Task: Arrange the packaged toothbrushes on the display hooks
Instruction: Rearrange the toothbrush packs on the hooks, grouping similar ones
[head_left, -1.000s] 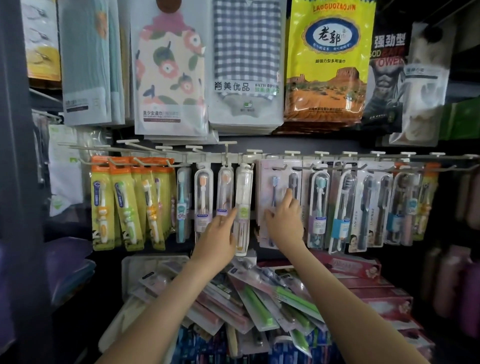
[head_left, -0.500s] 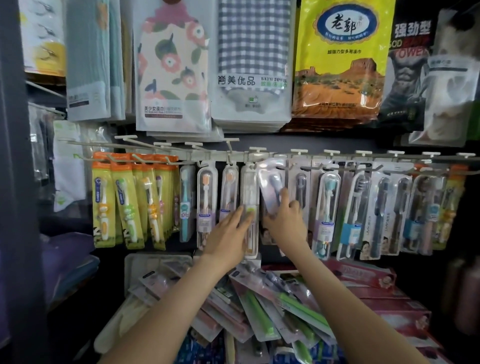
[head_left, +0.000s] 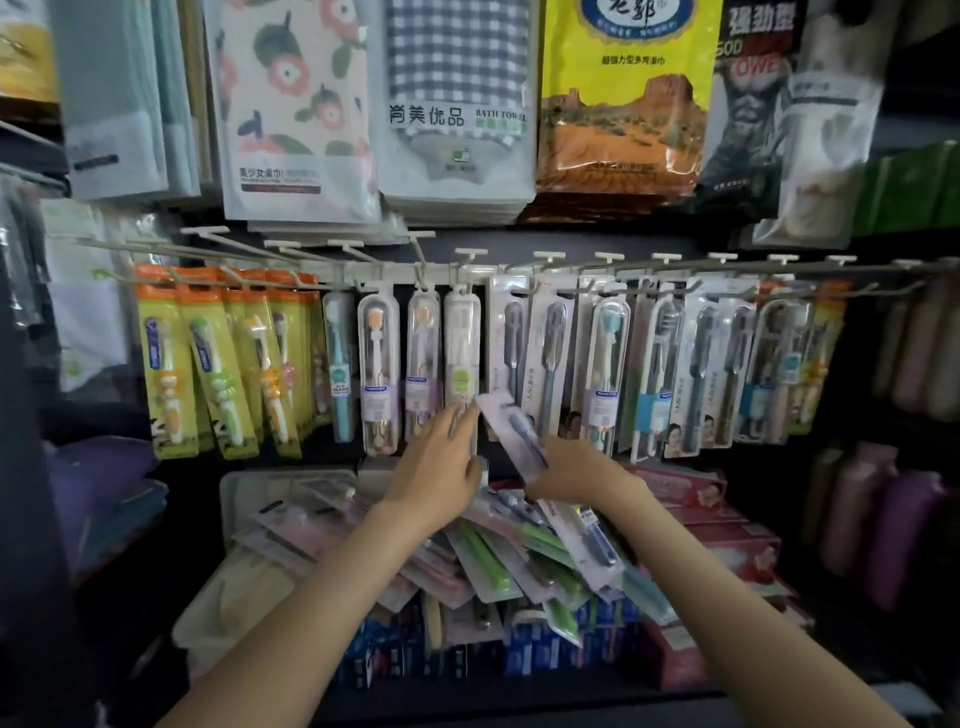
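A row of white display hooks (head_left: 470, 254) carries hanging toothbrush packs: yellow-orange ones (head_left: 208, 364) at left, clear capsule packs (head_left: 378, 374) in the middle, grey carded ones (head_left: 696, 364) at right. My right hand (head_left: 576, 467) grips a carded pack with a dark blue toothbrush (head_left: 511, 426), tilted and off the hooks, just below the row. My left hand (head_left: 441, 462) has its fingers against the lower end of a hanging clear pack with a green label (head_left: 462, 358). A loose heap of packaged toothbrushes (head_left: 498, 551) lies beneath both hands.
Packaged bath towels (head_left: 457, 104) and a yellow bag (head_left: 623, 104) hang above the hooks. Red-pink toothpaste boxes (head_left: 717, 519) are stacked at lower right, blue boxes (head_left: 467, 649) under the heap. A pale tray (head_left: 234, 488) sits at lower left, pink bottles (head_left: 893, 519) at far right.
My right hand has pulled the carded blue-toothbrush pack off its hook and brought it down and to the left. My left hand has stayed by the clear pack.
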